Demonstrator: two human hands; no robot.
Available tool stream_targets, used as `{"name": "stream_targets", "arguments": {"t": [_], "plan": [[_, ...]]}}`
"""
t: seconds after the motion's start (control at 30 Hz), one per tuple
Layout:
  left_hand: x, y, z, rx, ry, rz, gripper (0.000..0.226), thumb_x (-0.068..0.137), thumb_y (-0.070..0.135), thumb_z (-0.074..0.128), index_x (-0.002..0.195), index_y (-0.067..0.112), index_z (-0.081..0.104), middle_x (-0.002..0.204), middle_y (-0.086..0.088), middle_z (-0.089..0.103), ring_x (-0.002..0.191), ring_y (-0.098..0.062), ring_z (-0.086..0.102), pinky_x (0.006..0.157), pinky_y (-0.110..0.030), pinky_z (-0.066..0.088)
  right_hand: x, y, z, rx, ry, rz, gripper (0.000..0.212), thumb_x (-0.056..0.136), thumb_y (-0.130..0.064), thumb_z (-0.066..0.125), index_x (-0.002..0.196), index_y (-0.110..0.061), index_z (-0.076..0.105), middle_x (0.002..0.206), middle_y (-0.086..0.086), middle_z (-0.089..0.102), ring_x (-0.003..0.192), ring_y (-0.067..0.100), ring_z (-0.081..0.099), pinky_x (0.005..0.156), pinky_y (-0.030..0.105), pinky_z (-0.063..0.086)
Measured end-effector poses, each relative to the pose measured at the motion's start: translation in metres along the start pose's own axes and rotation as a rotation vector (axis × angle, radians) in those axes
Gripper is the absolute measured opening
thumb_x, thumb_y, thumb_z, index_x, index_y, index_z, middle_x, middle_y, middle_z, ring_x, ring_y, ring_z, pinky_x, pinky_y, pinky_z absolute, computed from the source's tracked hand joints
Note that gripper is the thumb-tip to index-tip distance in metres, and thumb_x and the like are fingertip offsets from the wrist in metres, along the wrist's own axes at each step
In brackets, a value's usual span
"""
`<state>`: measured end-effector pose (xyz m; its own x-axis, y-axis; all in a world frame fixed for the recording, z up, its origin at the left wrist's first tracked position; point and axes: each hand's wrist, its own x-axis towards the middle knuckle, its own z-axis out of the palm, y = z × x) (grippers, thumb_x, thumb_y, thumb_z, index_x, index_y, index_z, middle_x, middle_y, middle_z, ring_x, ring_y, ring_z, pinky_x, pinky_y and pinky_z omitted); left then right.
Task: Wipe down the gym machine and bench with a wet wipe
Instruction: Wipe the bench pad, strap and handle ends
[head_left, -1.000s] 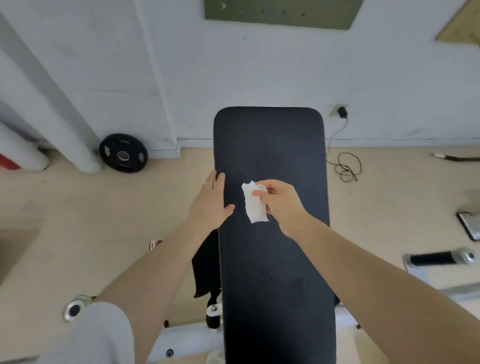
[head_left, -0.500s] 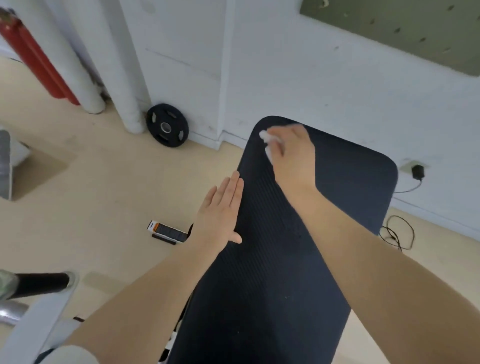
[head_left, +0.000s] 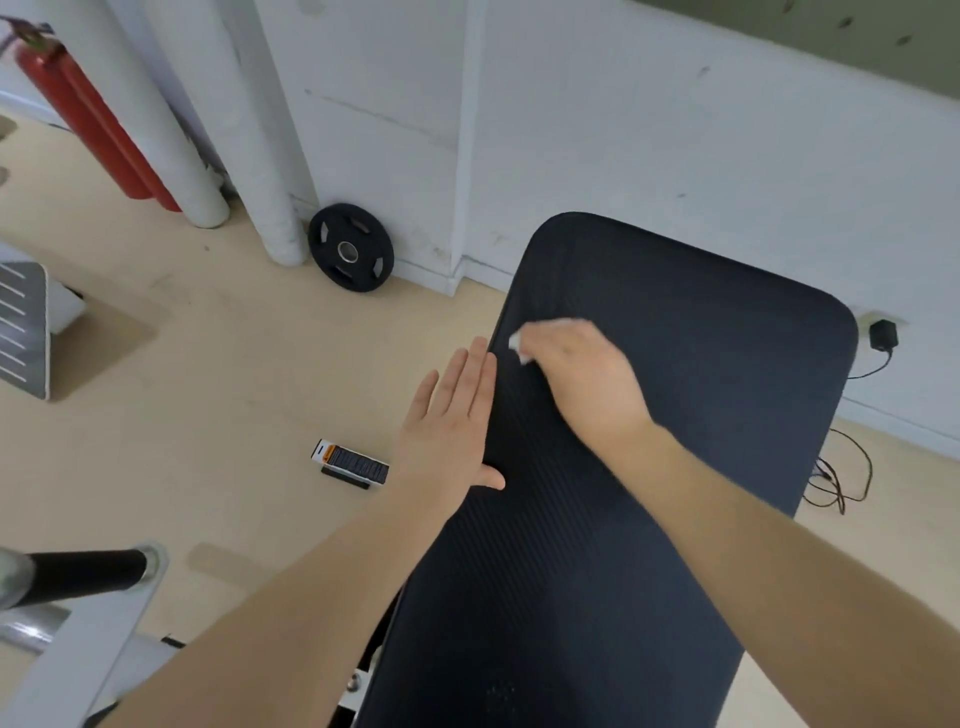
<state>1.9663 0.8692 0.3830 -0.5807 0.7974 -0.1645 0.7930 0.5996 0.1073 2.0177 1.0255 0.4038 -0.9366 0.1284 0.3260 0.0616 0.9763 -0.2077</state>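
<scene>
Wipe (head_left: 517, 347) under right hand (head_left: 582, 379) on bench (head_left: 649, 467).

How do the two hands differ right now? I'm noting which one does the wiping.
The right hand is curled over the white wipe, pressing it onto the bench pad. The left hand is flat, fingers straight, empty, along the pad's left edge. Both touch the pad.

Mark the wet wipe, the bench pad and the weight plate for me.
wet wipe (head_left: 516, 344), head view, white corner showing past the fingers
bench pad (head_left: 691, 332), head view, bare far end
weight plate (head_left: 349, 253), head view, centre hub
</scene>
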Motion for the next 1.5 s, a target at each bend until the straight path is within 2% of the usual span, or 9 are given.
{"name": "stream_targets", "arguments": {"t": [0.13, 0.23, 0.4, 0.53, 0.77, 0.93, 1.1, 1.27, 1.5], "plan": [[-0.003, 0.002, -0.001, -0.020, -0.019, -0.022, 0.120, 0.076, 0.056, 0.062, 0.142, 0.006, -0.025, 0.148, -0.006, -0.036, 0.145, -0.024, -0.017, 0.117, -0.037, -0.005, -0.061, -0.013, 0.012, -0.085, -0.205, -0.093, 0.037, 0.084, -0.011, 0.043, 0.115, -0.008, 0.064, 0.117, 0.005, 0.066, 0.113, 0.020, 0.056, 0.093, 0.039, 0.051], [-0.003, 0.002, -0.003, -0.029, -0.034, -0.015, 0.119, 0.076, 0.055, 0.062, 0.142, 0.006, -0.025, 0.150, -0.007, -0.033, 0.144, -0.025, -0.017, 0.116, -0.037, -0.005, -0.075, -0.005, 0.009, -0.372, -0.377, -0.155, 0.050, 0.093, -0.030, 0.033, 0.137, -0.008, 0.043, 0.143, 0.006, 0.044, 0.135, 0.021, 0.039, 0.115, 0.039, 0.019], [-0.001, 0.000, -0.001, -0.022, -0.039, -0.019, 0.120, 0.075, 0.056, 0.062, 0.142, 0.006, -0.024, 0.139, -0.005, -0.040, 0.145, -0.024, -0.016, 0.117, -0.037, -0.005, -0.031, -0.003, -0.001, -0.434, -0.444, -0.018, 0.067, 0.090, -0.051, 0.020, 0.141, -0.007, 0.025, 0.149, 0.010, 0.035, 0.139, 0.023, 0.028, 0.116, 0.039, 0.007], [0.000, -0.001, 0.000, -0.005, -0.040, -0.015, 0.121, 0.074, 0.058, 0.061, 0.142, 0.005, -0.024, 0.139, -0.005, -0.040, 0.145, -0.024, -0.016, 0.117, -0.036, -0.004, 0.024, 0.011, -0.013, -0.425, -0.371, 0.084, 0.073, 0.090, -0.055, 0.007, 0.148, -0.010, 0.010, 0.158, 0.006, 0.007, 0.145, 0.026, 0.001, 0.118, 0.042, -0.001], [-0.001, 0.002, -0.005, -0.009, -0.060, -0.020, 0.120, 0.075, 0.057, 0.061, 0.143, 0.005, -0.023, 0.144, -0.006, -0.038, 0.145, -0.024, -0.015, 0.117, -0.036, -0.003, 0.018, 0.008, -0.018, -0.289, -0.348, 0.101, 0.065, 0.093, -0.047, 0.019, 0.146, -0.009, 0.022, 0.157, 0.008, 0.013, 0.145, 0.027, 0.009, 0.118, 0.043, 0.005], [-0.003, 0.006, -0.008, -0.008, -0.070, -0.032, 0.119, 0.075, 0.056, 0.062, 0.144, 0.005, -0.021, 0.150, -0.007, -0.032, 0.146, -0.024, -0.012, 0.117, -0.035, -0.001, -0.057, -0.005, -0.012, -0.372, -0.452, 0.046, 0.065, 0.092, -0.049, 0.022, 0.145, -0.012, 0.026, 0.151, 0.010, 0.032, 0.138, 0.031, 0.032, 0.112, 0.045, 0.024], [0.000, 0.006, -0.009, 0.021, -0.101, -0.040, 0.119, 0.076, 0.057, 0.061, 0.143, 0.004, -0.022, 0.154, -0.010, -0.027, 0.145, -0.024, -0.014, 0.117, -0.035, -0.001, -0.042, 0.014, -0.013, -0.407, -0.407, 0.144, 0.069, 0.091, -0.051, 0.018, 0.146, -0.009, 0.019, 0.153, 0.009, 0.026, 0.141, 0.026, 0.025, 0.116, 0.040, 0.013], [0.001, 0.008, -0.010, 0.043, -0.118, -0.051, 0.120, 0.076, 0.057, 0.061, 0.144, 0.004, -0.022, 0.154, -0.011, -0.028, 0.145, -0.026, -0.014, 0.117, -0.036, 0.000, 0.012, 0.045, -0.032, -0.360, -0.303, 0.265, 0.068, 0.096, -0.048, 0.021, 0.148, -0.011, -0.001, 0.158, 0.005, -0.002, 0.146, 0.024, -0.003, 0.117, 0.038, -0.003], [-0.006, 0.017, -0.024, 0.044, -0.110, -0.052, 0.120, 0.077, 0.052, 0.064, 0.143, 0.005, -0.024, 0.153, -0.012, -0.028, 0.145, -0.027, -0.015, 0.117, -0.037, -0.002, -0.036, 0.026, -0.023, -0.323, -0.400, 0.175, 0.071, 0.092, -0.050, 0.008, 0.146, -0.003, 0.007, 0.156, 0.014, 0.012, 0.144, 0.030, 0.011, 0.118, 0.046, 0.016]]}}
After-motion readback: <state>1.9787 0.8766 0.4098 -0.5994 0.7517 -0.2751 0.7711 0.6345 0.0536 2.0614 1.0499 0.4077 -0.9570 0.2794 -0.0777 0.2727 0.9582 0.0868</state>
